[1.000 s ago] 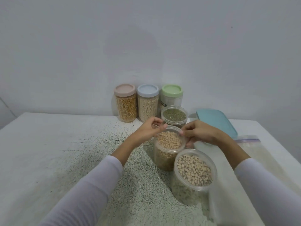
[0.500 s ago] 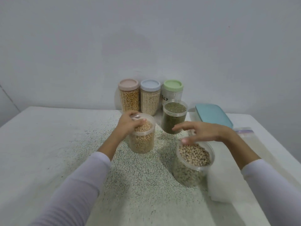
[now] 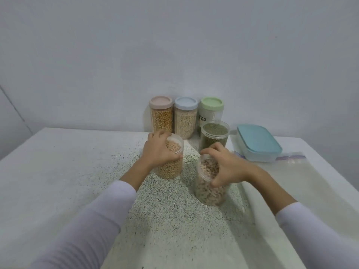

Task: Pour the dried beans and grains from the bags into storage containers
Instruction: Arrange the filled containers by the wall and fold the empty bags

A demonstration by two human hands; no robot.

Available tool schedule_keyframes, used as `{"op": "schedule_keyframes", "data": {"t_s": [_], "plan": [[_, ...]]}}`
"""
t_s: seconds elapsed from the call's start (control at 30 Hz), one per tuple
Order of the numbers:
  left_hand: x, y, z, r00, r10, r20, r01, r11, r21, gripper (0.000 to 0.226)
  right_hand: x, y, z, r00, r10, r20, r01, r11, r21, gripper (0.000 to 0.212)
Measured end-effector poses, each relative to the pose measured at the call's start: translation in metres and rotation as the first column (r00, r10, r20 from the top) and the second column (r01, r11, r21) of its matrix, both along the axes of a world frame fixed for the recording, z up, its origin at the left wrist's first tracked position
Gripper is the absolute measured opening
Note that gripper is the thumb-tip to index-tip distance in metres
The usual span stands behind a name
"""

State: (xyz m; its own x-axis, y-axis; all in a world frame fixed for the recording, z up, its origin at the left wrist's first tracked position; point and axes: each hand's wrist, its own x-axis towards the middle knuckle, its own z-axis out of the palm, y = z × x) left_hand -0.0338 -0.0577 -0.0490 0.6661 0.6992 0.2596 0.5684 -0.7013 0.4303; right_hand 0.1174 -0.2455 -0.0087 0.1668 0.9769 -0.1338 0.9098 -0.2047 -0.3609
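Note:
My left hand grips an open clear jar of tan chickpeas that stands on the speckled table. My right hand grips the rim of an open clear jar of pale spotted beans, nearer to me on the right. Behind these stands an open jar of green lentils. An empty clear zip bag lies flat at the right.
Three lidded jars stand against the wall: a pink-lidded jar, a blue-lidded jar and a green-lidded jar. A box with a teal lid sits at the right rear. The table's left half is bare.
My left hand has carried the chickpea jar leftward, away from the other jars. My right hand has left it and closed on the rim of the spotted-bean jar.

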Motion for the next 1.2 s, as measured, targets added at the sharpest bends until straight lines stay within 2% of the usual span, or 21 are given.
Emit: {"op": "schedule_keyframes", "data": {"t_s": [0.2, 0.3, 0.4, 0.57, 0.73, 1.0, 1.1, 1.13, 1.2], "plan": [[-0.009, 0.026, -0.003, 0.987, 0.162, -0.022, -0.16, 0.984, 0.072, 0.093, -0.011, 0.059, -0.019, 0.996, -0.079, 0.027, 0.069, 0.957, 0.283, 0.086], [-0.017, 0.045, 0.005, 0.992, 0.032, -0.122, -0.036, 0.999, -0.033, 0.102, -0.005, 0.076, -0.022, 0.982, -0.005, 0.19, -0.036, 0.976, 0.213, 0.101], [-0.021, 0.06, 0.011, 0.971, -0.069, -0.231, 0.054, 0.996, -0.071, 0.11, 0.001, 0.089, -0.026, 0.963, 0.043, 0.265, -0.093, 0.98, 0.177, 0.1], [-0.008, 0.074, 0.007, 0.983, -0.077, -0.166, 0.071, 0.997, -0.041, 0.107, -0.003, 0.12, -0.034, 0.942, -0.087, 0.325, -0.015, 0.954, 0.298, 0.08], [0.004, 0.085, 0.003, 0.994, -0.077, -0.077, 0.075, 0.997, -0.023, 0.103, 0.007, 0.146, -0.036, 0.911, -0.139, 0.388, 0.012, 0.95, 0.311, 0.082], [0.013, 0.09, 0.007, 0.981, -0.018, -0.192, 0.034, 0.996, 0.082, 0.104, 0.012, 0.153, -0.04, 0.889, -0.139, 0.436, -0.018, 0.942, 0.335, 0.081], [0.017, 0.083, 0.011, 0.964, 0.004, -0.265, 0.018, 0.996, 0.084, 0.098, 0.011, 0.152, -0.036, 0.912, -0.109, 0.396, -0.017, 0.953, 0.303, 0.081], [0.019, 0.079, 0.014, 0.972, 0.001, -0.237, 0.013, 0.998, 0.056, 0.09, 0.011, 0.148, -0.033, 0.937, -0.102, 0.335, -0.006, 0.952, 0.307, 0.081], [0.023, 0.071, 0.021, 0.999, -0.007, -0.041, 0.007, 1.0, 0.009, 0.069, 0.014, 0.138, -0.026, 0.977, -0.119, 0.176, 0.038, 0.913, 0.406, 0.07]]}}
